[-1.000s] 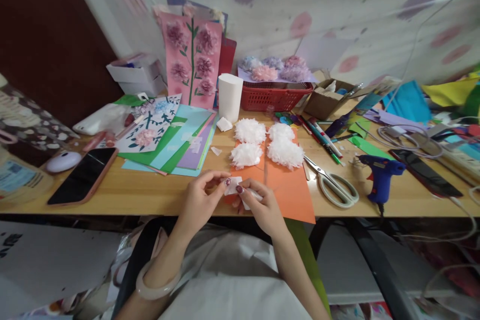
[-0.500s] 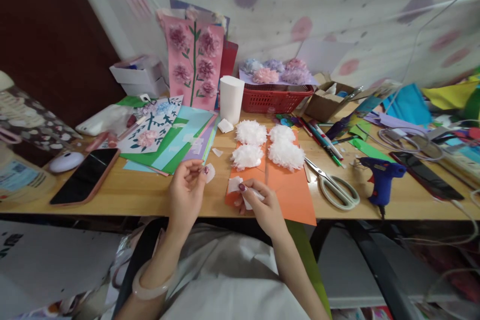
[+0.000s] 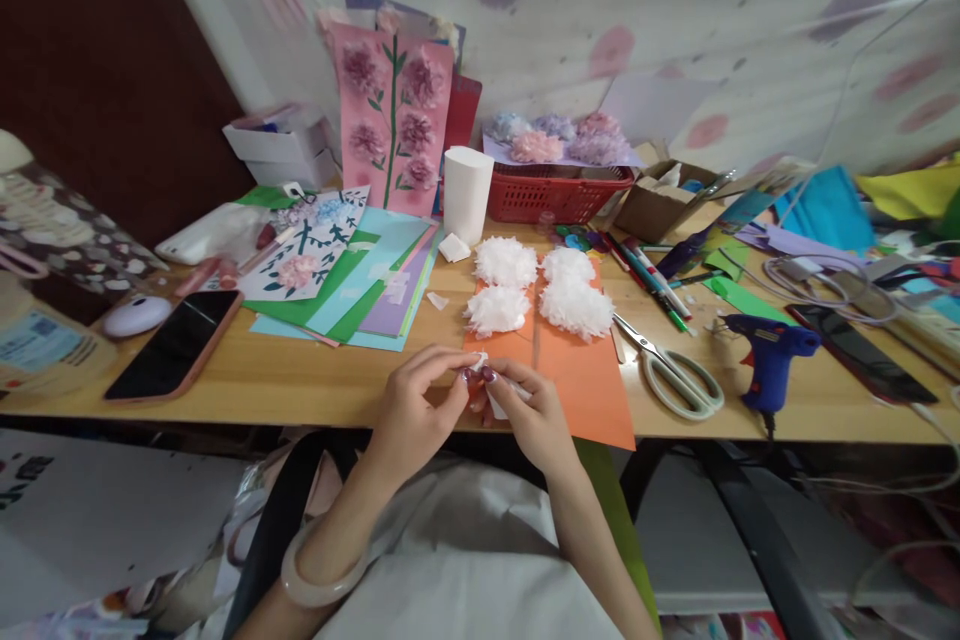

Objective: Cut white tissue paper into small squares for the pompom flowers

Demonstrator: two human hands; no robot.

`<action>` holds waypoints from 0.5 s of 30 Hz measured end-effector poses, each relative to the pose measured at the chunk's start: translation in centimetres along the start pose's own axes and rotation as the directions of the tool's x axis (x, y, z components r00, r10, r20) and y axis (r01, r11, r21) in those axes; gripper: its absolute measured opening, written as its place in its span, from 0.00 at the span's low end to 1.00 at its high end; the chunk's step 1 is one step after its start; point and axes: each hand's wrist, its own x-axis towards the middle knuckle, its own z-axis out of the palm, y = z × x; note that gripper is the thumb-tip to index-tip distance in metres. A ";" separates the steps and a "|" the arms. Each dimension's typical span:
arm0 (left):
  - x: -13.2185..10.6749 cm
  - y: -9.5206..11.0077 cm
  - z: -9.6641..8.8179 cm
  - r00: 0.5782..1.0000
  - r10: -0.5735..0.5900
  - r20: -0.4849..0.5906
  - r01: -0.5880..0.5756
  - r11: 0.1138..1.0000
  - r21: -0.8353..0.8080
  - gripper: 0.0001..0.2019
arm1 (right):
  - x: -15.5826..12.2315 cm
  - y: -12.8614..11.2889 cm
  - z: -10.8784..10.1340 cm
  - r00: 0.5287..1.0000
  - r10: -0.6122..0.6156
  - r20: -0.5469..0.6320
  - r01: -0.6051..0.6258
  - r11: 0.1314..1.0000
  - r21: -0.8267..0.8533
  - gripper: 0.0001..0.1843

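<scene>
My left hand (image 3: 418,412) and my right hand (image 3: 531,412) meet at the fingertips over the lower left of an orange sheet (image 3: 587,390). Between their pinched fingers is a small crumpled piece of white tissue paper (image 3: 481,360). More white tissue paper (image 3: 499,408) is tucked in my right hand's fingers, partly hidden. Beyond the hands, several fluffy white paper flowers (image 3: 576,308) lie in two columns on the upper part of the orange sheet. A loose white scrap (image 3: 438,300) rests on the table, left of the flowers.
Scissors (image 3: 679,380) and a blue glue gun (image 3: 770,360) lie to the right. A white paper roll (image 3: 466,195) stands near a red basket (image 3: 559,193). Coloured paper sheets (image 3: 352,310) and a phone (image 3: 176,345) are on the left. A pink flower picture (image 3: 391,120) leans behind.
My left hand has moved right, bringing its small white piece to my right hand's fingertips, where it now looks crumpled. My right hand has stayed nearly in place. The view has shifted slightly.
</scene>
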 end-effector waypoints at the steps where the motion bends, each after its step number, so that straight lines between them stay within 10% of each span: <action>1: 0.1 0.0 -0.1 1.000 -0.003 0.001 0.003 1.000 0.004 0.10 | 0.0 0.0 0.0 1.000 0.002 -0.001 -0.002 1.000 -0.002 0.18; 15: 0.3 -0.8 -0.4 0.994 -0.111 -0.021 0.110 0.994 -0.007 0.08 | 0.0 -0.1 0.2 0.997 0.069 -0.034 -0.071 0.996 -0.062 0.19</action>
